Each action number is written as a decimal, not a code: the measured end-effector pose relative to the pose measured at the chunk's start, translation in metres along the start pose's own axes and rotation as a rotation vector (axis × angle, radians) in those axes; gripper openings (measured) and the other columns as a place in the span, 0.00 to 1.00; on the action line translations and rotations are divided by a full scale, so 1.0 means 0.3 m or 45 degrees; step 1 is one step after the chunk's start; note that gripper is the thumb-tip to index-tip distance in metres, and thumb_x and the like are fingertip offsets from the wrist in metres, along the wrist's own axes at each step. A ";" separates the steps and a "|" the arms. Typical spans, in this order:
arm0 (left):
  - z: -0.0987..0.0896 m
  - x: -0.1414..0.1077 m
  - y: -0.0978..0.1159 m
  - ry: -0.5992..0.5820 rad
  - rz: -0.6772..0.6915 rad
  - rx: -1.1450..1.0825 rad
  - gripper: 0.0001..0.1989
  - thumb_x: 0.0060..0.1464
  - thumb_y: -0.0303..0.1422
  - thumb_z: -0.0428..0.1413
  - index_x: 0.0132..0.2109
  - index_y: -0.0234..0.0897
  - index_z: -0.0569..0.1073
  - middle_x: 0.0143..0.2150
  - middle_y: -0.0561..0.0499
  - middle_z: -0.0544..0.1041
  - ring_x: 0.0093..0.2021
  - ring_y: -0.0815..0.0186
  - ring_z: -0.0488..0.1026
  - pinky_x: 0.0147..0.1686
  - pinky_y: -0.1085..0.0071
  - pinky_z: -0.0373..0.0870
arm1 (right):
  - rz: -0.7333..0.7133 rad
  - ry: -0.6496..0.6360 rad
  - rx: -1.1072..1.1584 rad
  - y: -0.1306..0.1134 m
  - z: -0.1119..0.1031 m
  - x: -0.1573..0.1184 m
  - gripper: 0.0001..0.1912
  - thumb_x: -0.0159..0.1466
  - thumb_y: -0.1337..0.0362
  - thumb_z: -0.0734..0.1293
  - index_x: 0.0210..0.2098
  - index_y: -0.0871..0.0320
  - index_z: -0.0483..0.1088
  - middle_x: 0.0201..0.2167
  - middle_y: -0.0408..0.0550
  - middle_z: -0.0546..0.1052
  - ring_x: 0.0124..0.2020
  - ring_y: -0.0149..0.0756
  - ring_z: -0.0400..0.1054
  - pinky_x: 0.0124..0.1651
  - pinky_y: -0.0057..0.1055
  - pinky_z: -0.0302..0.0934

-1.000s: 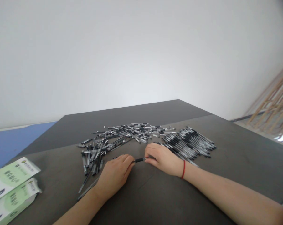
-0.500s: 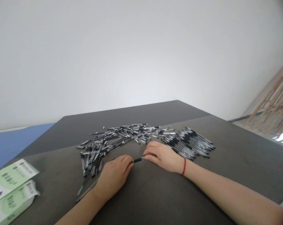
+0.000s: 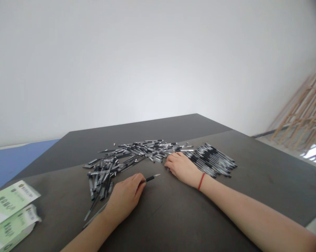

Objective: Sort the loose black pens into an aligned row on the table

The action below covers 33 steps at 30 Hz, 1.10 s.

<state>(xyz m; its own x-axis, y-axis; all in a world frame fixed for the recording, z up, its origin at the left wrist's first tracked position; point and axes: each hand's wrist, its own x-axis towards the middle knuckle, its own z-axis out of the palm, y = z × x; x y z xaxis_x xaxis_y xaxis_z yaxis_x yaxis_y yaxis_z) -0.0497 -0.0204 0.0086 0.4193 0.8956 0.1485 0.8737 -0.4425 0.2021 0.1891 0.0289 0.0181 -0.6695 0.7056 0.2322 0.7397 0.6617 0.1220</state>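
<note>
My left hand [image 3: 128,192] is closed around a gel pen [image 3: 150,178] with a black grip. Its bare tip points right and the rear part is hidden in the hand. My right hand [image 3: 182,168], with a red cord at the wrist, is at the near edge of a loose heap of pens and caps [image 3: 131,150]. Its fingers are bent down, and a small pale piece shows under the fingertips, too small to name. Right of this hand lies a row of capped pens [image 3: 213,159], side by side and slanting.
Two green and white paper boxes [image 3: 11,217] lie at the left on the dark table [image 3: 179,220]. Beyond the table's left edge is a blue surface [image 3: 21,157]. A wooden rack [image 3: 304,112] leans at the right by the white wall.
My right hand has left the pen's tip and moved a little up to the heap's edge. The tip is now bare. My left hand still holds the pen, which is tilted slightly more upward.
</note>
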 end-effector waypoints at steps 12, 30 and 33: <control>-0.004 -0.002 -0.011 0.111 0.058 -0.003 0.07 0.62 0.34 0.43 0.39 0.41 0.65 0.37 0.53 0.74 0.38 0.65 0.72 0.36 0.71 0.63 | -0.018 0.135 0.285 0.009 -0.032 -0.019 0.03 0.62 0.68 0.63 0.36 0.58 0.69 0.34 0.46 0.74 0.40 0.37 0.64 0.45 0.33 0.51; 0.006 -0.008 -0.017 0.130 0.123 -0.104 0.06 0.61 0.34 0.45 0.41 0.41 0.66 0.38 0.53 0.74 0.38 0.65 0.72 0.36 0.70 0.64 | -0.147 0.273 0.652 -0.057 -0.045 -0.023 0.03 0.62 0.67 0.65 0.36 0.59 0.68 0.34 0.47 0.74 0.39 0.35 0.64 0.45 0.32 0.57; 0.002 -0.009 -0.012 0.076 0.119 -0.134 0.06 0.62 0.34 0.44 0.40 0.41 0.65 0.37 0.53 0.74 0.38 0.65 0.72 0.35 0.70 0.63 | -0.148 0.292 0.707 -0.065 -0.043 -0.024 0.03 0.62 0.67 0.65 0.36 0.60 0.68 0.34 0.47 0.74 0.39 0.35 0.65 0.44 0.31 0.58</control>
<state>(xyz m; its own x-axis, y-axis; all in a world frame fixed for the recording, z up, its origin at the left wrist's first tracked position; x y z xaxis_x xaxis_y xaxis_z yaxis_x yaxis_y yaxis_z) -0.0537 -0.0210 0.0068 0.4797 0.8473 0.2281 0.7995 -0.5292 0.2842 0.1802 0.0076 0.0265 -0.6666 0.5889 0.4570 0.4754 0.8081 -0.3479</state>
